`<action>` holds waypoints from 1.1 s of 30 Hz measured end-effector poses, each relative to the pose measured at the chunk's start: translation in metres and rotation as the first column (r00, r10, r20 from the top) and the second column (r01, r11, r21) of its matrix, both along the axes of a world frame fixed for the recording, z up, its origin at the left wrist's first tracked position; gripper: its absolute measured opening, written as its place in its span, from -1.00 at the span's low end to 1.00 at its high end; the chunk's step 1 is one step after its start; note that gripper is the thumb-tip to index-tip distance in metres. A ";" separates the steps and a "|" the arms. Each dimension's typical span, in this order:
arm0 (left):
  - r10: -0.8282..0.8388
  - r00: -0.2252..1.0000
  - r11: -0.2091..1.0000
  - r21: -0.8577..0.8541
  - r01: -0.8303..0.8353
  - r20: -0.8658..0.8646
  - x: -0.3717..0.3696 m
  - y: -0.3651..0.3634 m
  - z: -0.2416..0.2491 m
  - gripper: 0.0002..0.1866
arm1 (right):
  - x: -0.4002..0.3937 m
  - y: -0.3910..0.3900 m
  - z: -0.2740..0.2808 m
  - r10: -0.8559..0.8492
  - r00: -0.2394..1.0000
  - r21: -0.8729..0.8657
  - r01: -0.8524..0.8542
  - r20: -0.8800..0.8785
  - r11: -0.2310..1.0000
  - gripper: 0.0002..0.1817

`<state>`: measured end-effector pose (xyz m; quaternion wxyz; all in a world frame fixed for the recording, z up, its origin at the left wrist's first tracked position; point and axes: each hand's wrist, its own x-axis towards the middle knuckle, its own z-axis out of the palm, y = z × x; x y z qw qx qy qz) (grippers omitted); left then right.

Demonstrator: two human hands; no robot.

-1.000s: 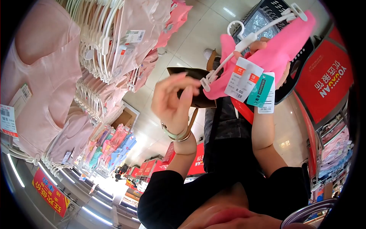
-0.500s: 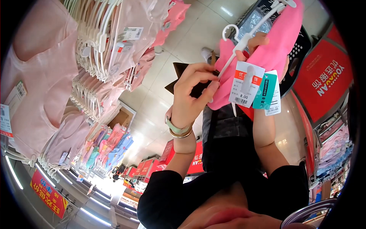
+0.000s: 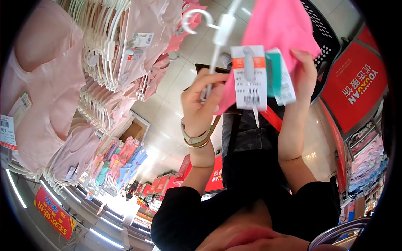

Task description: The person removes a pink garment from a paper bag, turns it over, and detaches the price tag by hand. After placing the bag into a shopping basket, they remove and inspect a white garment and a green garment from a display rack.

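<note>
1. On the left of the pink garment (image 3: 278,27), the largest thing is a display of pale pink clothes (image 3: 46,96); many of them hang on white hangers in close rows.
2. On the right of the pink garment stands a red sign board (image 3: 356,88); it bears white lettering.
3. Behind the pink garment, on its right, is a black basket (image 3: 324,39) with holes in the wall; the garment covers one part of it.
4. The pink garment itself is between the two hands, lifted above the floor.
5. Along its left side runs a white hanger (image 3: 224,31), tilted; the left hand (image 3: 199,106) is nearly closed, pinching its lower end.
6. At its right edge, the right hand (image 3: 305,77) is partly closed, gripping the cloth; its thumb is visible.
7. Before the pink garment hang a white price tag (image 3: 251,85) and, beside it, a green tag (image 3: 274,75).
</note>
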<state>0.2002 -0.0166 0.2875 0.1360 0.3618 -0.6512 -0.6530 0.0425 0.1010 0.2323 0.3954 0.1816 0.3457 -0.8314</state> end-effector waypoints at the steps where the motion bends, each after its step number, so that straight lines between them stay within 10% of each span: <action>1: 0.057 0.997 0.992 -0.112 -0.050 0.060 -0.001 0.000 0.005 -0.83 | 0.001 -0.005 0.004 0.043 0.996 0.289 -0.020 -0.076 0.957 -0.55; 3: 0.107 0.989 0.949 -0.307 -0.072 0.098 -0.005 0.000 0.008 -0.83 | 0.003 -0.022 0.009 0.087 0.854 0.345 0.112 -0.513 0.932 -0.61; 6: 0.147 0.978 0.809 -0.587 -0.031 0.150 -0.014 0.003 0.009 -0.82 | 0.003 -0.018 0.012 0.245 0.812 0.367 -0.041 -0.530 0.930 -0.61; 8: 0.121 0.971 0.731 -0.680 0.053 0.206 -0.018 0.007 0.006 -0.80 | 0.006 -0.019 0.010 0.533 0.678 0.265 -0.466 -0.506 0.844 -0.62; 11: 0.030 0.981 0.694 -0.710 0.117 0.191 -0.016 0.015 -0.003 -0.76 | 0.027 -0.029 0.017 0.613 0.551 0.436 -0.431 -0.566 0.790 -0.59; 28: -0.152 0.988 0.691 -0.717 0.096 -0.014 -0.015 0.020 -0.010 -0.73 | 0.029 -0.025 0.010 0.334 0.837 0.115 -0.317 -0.433 0.942 -0.62; 33: -0.328 0.935 0.781 -0.595 0.189 -0.134 -0.020 0.035 -0.006 -0.52 | 0.029 -0.027 0.014 0.430 0.829 0.442 -0.256 -0.358 0.860 -0.68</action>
